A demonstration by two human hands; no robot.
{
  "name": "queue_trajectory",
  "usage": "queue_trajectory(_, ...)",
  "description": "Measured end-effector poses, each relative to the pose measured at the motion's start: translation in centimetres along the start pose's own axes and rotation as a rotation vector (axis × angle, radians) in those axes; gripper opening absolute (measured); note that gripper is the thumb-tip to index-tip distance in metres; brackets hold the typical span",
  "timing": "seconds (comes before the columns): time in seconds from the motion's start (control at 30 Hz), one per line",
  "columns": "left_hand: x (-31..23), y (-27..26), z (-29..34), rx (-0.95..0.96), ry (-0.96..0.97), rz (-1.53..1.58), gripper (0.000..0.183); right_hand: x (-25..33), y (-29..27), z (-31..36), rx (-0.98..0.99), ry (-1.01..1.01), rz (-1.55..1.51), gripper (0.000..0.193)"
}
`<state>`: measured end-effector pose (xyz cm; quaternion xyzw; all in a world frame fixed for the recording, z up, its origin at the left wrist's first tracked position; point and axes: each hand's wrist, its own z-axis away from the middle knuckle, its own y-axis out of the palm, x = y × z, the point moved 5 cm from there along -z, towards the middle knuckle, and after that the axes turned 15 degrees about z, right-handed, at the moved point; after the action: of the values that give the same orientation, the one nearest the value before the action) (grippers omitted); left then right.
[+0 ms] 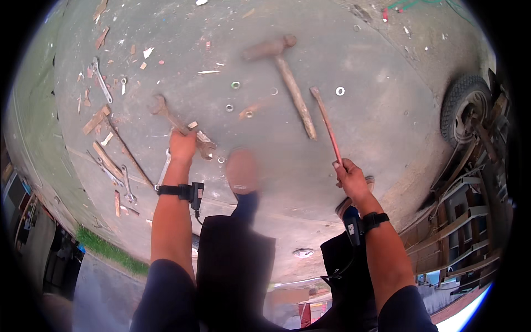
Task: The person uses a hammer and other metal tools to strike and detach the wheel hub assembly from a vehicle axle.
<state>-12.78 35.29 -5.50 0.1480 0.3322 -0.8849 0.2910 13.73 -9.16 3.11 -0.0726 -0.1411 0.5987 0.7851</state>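
My left hand (182,146) is closed around the middle of a large rusty double open-end wrench (172,117). One jaw of it points up and left, the other sticks out to the right of the hand. In my right hand (348,176) I grip the lower end of a long reddish metal bar (326,122), which has a flattened tip and slants up and left. Between the two hands and farther off lies a sledgehammer (293,88) with a rusty head and wooden handle. Several nuts (229,108) are scattered near the wrench, and a pale washer (340,91) lies beyond the bar.
Left on the concrete lie a combination wrench (102,80), smaller wrenches (128,185), a long thin stick (130,149) and wood scraps (95,120). A wheel with a tire (466,110) and wooden slats (462,238) stand at right. My shoe (241,169) is between my arms.
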Motion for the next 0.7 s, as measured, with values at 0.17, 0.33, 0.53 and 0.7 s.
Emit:
queue_trajectory(0.17,-7.2,2.6,6.2,0.149,-0.176,0.615,0.009,3.1,-3.8,4.2,-0.064,-0.092,0.076,0.05)
queue_trajectory(0.33,-19.1,3.5,16.4,0.359,-0.076,0.43,0.011,7.7,-11.6,15.7,-0.125,-0.208,-0.035,0.055)
queue_trajectory(0.53,-33.2,5.0,41.8,0.597,0.292,0.397,0.013,1.0,-22.3,33.7,-0.277,-0.445,-0.108,0.047)
queue_trajectory(0.7,-32.6,7.6,56.2,0.946,0.171,0.224,0.019,-10.9,-28.6,51.1,-0.435,-0.374,-0.432,0.025)
